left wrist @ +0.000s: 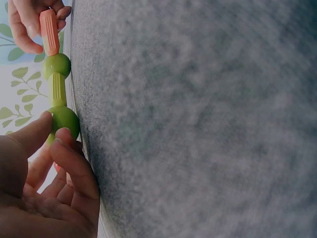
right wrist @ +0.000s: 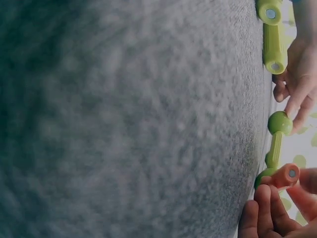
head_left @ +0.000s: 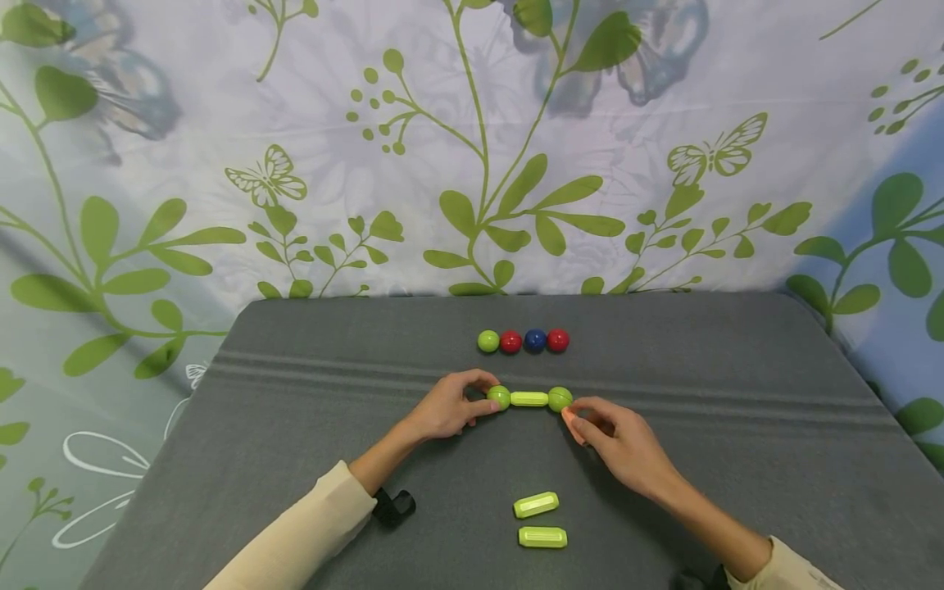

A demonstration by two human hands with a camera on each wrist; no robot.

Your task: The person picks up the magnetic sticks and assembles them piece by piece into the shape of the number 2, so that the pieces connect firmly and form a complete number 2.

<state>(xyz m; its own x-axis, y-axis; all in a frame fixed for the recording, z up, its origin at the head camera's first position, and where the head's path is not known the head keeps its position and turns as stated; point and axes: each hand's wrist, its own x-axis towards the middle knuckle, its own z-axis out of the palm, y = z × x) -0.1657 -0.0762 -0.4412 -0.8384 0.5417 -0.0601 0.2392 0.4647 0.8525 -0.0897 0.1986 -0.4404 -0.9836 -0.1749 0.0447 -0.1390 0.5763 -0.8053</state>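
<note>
A yellow-green magnetic rod (head_left: 528,399) lies between two green balls on the grey table. My left hand (head_left: 448,404) pinches the left green ball (head_left: 499,397) between thumb and fingers. In my right hand (head_left: 625,444) is an orange magnetic rod (left wrist: 50,32), pinched by thumb and fingers, its tip right at the right green ball (head_left: 560,399). The right wrist view shows a silvery magnet in the orange rod's free end, which points toward that camera.
Behind the hands, a green ball (head_left: 488,341), a red ball (head_left: 510,342), a blue ball (head_left: 535,340) and another red ball (head_left: 558,340) stand in a row. Nearer lie two yellow-green rods, an upper one (head_left: 536,505) and a lower one (head_left: 542,537). A leaf-patterned cloth (head_left: 413,205) hangs behind the table (head_left: 310,344).
</note>
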